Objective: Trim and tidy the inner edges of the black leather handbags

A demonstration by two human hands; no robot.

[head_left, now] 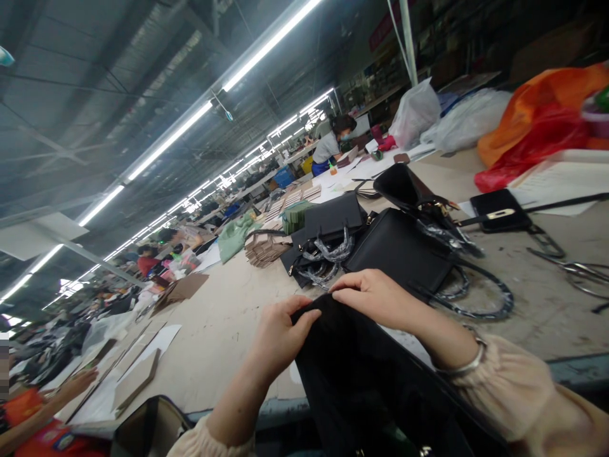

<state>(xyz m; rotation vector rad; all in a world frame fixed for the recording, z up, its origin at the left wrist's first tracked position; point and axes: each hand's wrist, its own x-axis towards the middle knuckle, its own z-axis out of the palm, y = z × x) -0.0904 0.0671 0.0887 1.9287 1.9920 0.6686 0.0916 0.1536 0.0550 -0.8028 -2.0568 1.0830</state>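
Note:
A piece of black material, with small metal parts near the bottom of the view, hangs from both hands at the table's front edge. My left hand pinches its upper left edge between thumb and fingers. Close beside it, my right hand grips the top edge, fingers pressed together. Just beyond the hands lie a black handbag and a smaller black bag, their handles in clear wrapping. Another black bag leans open behind them.
Scissors and a black pouch lie at right, near red and orange plastic bags. Stacked brown pieces and a green cloth are further back. A co-worker's hand is at left, by flat boards.

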